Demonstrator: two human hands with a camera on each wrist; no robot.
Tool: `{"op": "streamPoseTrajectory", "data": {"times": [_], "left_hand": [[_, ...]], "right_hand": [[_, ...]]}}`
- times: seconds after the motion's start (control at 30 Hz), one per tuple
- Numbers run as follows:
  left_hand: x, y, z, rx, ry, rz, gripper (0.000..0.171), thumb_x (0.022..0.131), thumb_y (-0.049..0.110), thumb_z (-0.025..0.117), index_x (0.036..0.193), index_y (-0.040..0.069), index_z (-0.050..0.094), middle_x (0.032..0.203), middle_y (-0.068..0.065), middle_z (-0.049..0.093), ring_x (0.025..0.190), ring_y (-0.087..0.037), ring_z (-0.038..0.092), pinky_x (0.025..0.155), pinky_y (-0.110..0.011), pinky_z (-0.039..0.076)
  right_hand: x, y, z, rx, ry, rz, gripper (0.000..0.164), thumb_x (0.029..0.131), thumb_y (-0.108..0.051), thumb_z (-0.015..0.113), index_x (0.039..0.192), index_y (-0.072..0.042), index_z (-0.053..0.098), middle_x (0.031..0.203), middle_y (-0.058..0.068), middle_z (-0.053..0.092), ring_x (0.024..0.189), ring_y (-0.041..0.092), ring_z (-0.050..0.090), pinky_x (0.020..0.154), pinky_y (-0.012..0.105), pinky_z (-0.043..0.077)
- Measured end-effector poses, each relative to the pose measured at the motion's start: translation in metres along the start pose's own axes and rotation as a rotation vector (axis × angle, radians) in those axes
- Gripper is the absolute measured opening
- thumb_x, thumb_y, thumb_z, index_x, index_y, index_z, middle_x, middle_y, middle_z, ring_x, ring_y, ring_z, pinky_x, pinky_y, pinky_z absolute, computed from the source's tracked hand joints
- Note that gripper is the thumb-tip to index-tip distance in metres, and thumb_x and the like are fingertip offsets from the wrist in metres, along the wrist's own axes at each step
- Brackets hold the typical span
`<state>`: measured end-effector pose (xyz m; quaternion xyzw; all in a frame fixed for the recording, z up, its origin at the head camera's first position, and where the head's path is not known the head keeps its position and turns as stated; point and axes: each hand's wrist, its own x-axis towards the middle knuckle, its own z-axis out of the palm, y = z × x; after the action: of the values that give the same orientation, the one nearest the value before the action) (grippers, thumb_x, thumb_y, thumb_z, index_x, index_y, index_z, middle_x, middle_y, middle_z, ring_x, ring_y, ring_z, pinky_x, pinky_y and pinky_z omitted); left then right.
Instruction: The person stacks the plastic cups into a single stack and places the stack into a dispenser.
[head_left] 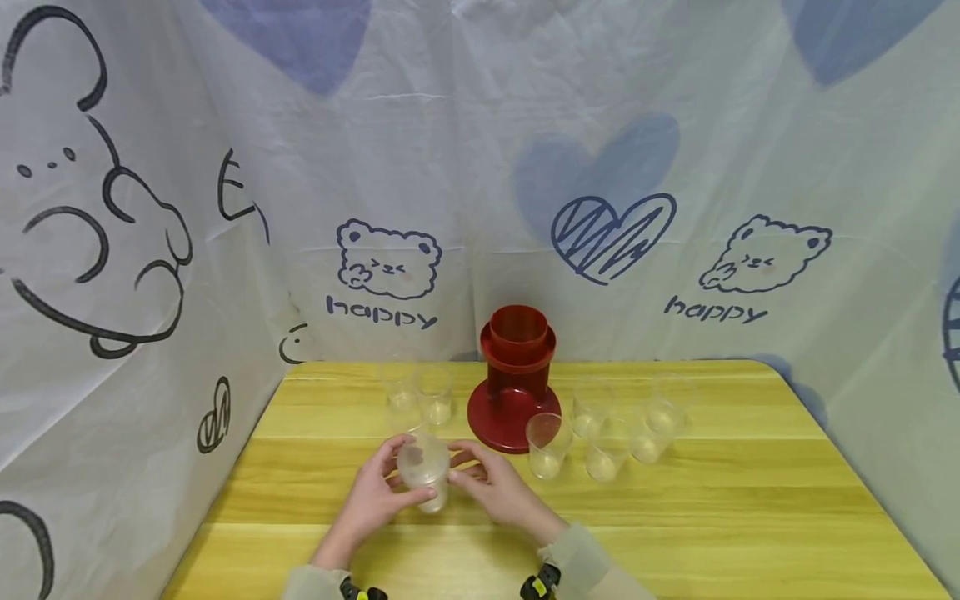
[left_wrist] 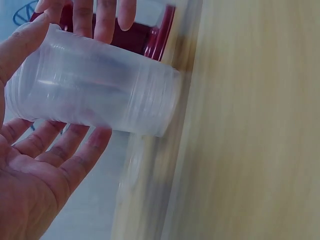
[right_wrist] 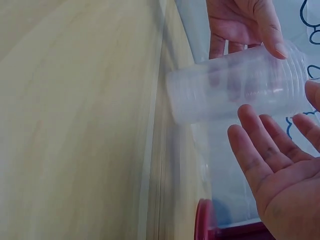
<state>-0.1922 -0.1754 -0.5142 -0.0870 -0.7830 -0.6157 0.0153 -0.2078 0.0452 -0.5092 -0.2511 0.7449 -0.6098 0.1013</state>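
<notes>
Left hand (head_left: 372, 493) pinches cups (head_left: 423, 465); right hand (head_left: 492, 483) spread alongside. Best squeeze lightly, thin walls likely flex.

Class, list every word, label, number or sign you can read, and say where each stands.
"happy": white backdrop, under the small bear left of the red stand.
"happy": same backdrop, under the small bear at right.
E-like mark, left side: cannot tell if a letter.
Clear cup stack: no readable text.

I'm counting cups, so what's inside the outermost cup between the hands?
Inside that clear plastic cup, more nested cups show as layered rings. Overlapping walls hide their exact number and the innermost cup's bottom.
</notes>
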Motion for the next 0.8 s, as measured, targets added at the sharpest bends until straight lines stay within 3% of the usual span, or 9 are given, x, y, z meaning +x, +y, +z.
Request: {"op": "streamPoseTrajectory", "data": {"times": [0.3,0.53,0.8], "left_hand": [[-0.002,0.004,0.022,0.002,-0.093,0.035,0.077,0.069,0.006,0.09,0.134,0.005,0.049,0.124,-0.018,0.057,0.11,-0.033,0.058,0.089,-0.036,0.055],[-0.003,0.008,0.04,0.02,-0.162,0.092,0.075,0.071,0.013,0.089,0.133,0.005,0.048,0.124,-0.016,0.057,0.11,-0.033,0.059,0.089,-0.037,0.056],[-0.003,0.011,0.06,0.016,-0.2,0.137,0.076,0.07,0.013,0.09,0.133,0.004,0.049,0.122,-0.013,0.06,0.11,-0.03,0.059,0.09,-0.037,0.055]], "right_hand": [[-0.023,-0.001,-0.013,-0.028,0.052,0.0,0.032,0.098,-0.012,0.061,0.128,-0.005,0.052,0.11,0.014,0.06,0.095,0.028,0.066,0.079,0.026,0.056],[-0.04,-0.002,-0.023,0.002,0.099,0.0,0.032,0.097,-0.011,0.063,0.125,-0.003,0.052,0.108,0.016,0.057,0.093,0.036,0.064,0.076,0.026,0.055],[-0.06,0.003,-0.034,-0.002,0.142,0.02,0.031,0.096,-0.01,0.064,0.124,-0.001,0.051,0.107,0.016,0.057,0.093,0.029,0.062,0.079,0.027,0.055]]}}
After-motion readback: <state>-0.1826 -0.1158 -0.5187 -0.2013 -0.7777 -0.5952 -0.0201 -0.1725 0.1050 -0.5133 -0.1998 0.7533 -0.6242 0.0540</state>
